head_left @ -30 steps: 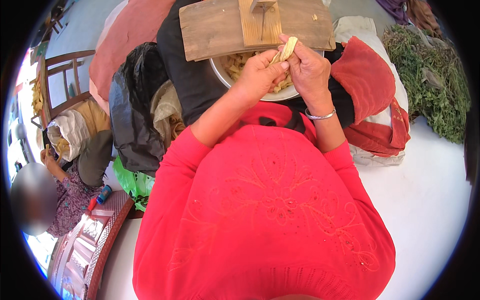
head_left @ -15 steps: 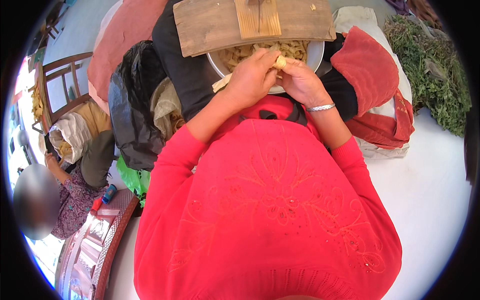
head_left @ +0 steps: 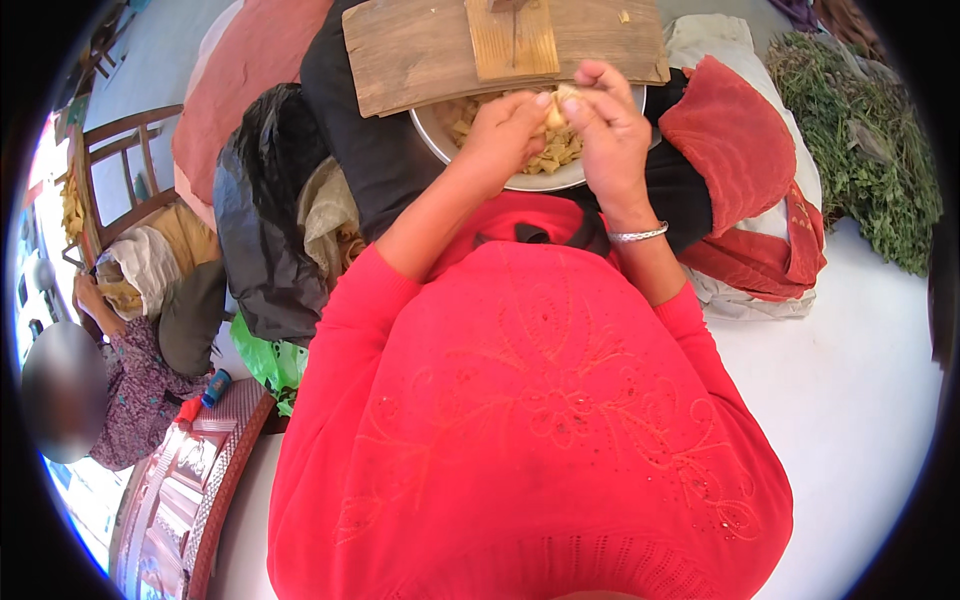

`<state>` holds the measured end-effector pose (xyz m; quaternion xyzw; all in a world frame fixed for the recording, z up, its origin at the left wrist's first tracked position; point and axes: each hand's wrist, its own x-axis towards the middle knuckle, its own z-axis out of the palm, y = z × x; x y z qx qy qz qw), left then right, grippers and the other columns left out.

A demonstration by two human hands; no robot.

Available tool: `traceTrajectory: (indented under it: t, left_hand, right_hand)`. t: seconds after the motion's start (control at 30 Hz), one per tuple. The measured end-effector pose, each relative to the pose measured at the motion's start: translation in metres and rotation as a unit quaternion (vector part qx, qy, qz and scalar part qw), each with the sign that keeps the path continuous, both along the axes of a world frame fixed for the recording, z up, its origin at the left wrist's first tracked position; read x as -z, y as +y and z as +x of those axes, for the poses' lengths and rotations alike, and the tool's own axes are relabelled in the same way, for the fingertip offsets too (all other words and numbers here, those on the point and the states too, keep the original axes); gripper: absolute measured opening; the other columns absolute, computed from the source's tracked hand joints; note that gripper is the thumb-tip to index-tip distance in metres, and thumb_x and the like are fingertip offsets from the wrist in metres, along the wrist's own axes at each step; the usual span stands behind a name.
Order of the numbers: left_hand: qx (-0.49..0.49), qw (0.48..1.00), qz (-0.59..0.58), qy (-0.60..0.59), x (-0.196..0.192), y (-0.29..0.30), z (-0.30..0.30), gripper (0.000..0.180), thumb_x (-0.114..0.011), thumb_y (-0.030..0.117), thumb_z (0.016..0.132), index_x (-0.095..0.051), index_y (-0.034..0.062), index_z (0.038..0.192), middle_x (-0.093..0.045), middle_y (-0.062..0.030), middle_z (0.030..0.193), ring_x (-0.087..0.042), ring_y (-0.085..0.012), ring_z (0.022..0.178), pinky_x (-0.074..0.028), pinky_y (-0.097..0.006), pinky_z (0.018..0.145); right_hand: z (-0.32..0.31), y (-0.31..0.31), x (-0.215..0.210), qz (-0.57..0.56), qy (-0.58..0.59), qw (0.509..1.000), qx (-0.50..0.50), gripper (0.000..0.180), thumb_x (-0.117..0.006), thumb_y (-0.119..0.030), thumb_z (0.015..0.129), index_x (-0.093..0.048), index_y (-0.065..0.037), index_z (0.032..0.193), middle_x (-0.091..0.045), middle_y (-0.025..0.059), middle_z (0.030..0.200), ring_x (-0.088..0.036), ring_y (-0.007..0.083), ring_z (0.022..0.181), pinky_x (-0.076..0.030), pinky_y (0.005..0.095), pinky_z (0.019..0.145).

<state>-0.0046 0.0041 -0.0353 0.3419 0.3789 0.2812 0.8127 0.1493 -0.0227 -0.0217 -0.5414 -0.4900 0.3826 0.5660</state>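
My left hand and my right hand meet over a metal basin. Between their fingertips they pinch one small pale yellow piece, which looks like a chunk of dried root or peel; its exact kind I cannot make out. On the right hand, the other fingers are raised and bent. Many similar yellow pieces lie in the basin below. A wooden board with a lighter block fixed on it covers the basin's far side.
On the left stand a black plastic bag and a green bag. A red cloth lies to the right, near a heap of green herbs. Another person sits at far left beside a white sack.
My right hand has turned more upright and its fingers have lifted. A long pale strip that showed by my left wrist is out of sight. More of the basin's contents show.
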Motion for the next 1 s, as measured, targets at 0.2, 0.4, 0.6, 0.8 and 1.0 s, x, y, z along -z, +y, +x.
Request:
traceTrajectory:
  t: [0.2,0.4,0.6,0.8,1.0]
  left_hand:
    - [0.019,0.935,0.291,0.202,-0.008,-0.023,-0.030,0.017,-0.055,0.019,0.092,-0.061,0.0044,0.086,-0.049,-0.0025,0.059,-0.046,-0.0148,0.050,-0.034,-0.027,0.045]
    - [0.020,0.678,0.624,0.387,-0.033,-0.003,-0.029,0.011,-0.063,0.016,0.084,-0.060,0.0052,0.085,-0.056,-0.0112,0.068,-0.059,-0.0306,0.064,-0.044,-0.038,0.054]
    - [0.073,0.743,0.559,0.362,-0.023,0.003,-0.035,0.010,-0.064,0.015,0.082,-0.059,0.0066,0.085,-0.055,-0.0114,0.069,-0.057,-0.0328,0.064,-0.044,-0.040,0.053]
    - [0.049,0.726,0.591,0.348,-0.027,0.003,-0.033,0.013,-0.061,0.017,0.085,-0.056,0.0066,0.080,-0.056,-0.0125,0.069,-0.057,-0.0332,0.063,-0.044,-0.040,0.053]
    - [0.155,0.766,0.508,0.363,-0.022,-0.001,-0.040,0.019,-0.058,0.021,0.088,-0.053,0.0048,0.079,-0.057,-0.0144,0.072,-0.055,-0.0372,0.066,-0.043,-0.043,0.054]
  right_hand:
    - [0.023,0.003,0.007,-0.111,0.147,0.982,-0.038,0.019,-0.064,-0.011,0.085,-0.066,0.000,0.100,-0.052,0.0074,0.124,-0.052,0.0124,0.102,-0.043,0.0250,0.086]
    - [0.041,0.019,-0.015,-0.128,-0.087,0.973,-0.169,0.030,-0.064,-0.021,0.088,-0.061,0.001,0.108,-0.061,0.0079,0.096,-0.056,0.0124,0.086,-0.047,0.0259,0.076]
    - [0.047,0.016,-0.029,-0.206,-0.180,0.917,-0.291,0.015,-0.062,-0.014,0.087,-0.063,0.001,0.089,-0.063,0.0040,0.073,-0.055,0.0107,0.068,-0.046,0.0262,0.063]
    - [0.023,0.017,-0.038,-0.178,-0.068,0.960,-0.205,0.014,-0.063,-0.010,0.085,-0.061,-0.001,0.096,-0.062,0.0028,0.075,-0.055,0.0093,0.070,-0.046,0.0254,0.064]
    - [0.034,0.022,-0.028,-0.222,-0.141,0.894,-0.363,0.013,-0.061,-0.010,0.088,-0.060,-0.001,0.097,-0.052,-0.0042,0.073,-0.046,0.0052,0.066,-0.041,0.0211,0.060]
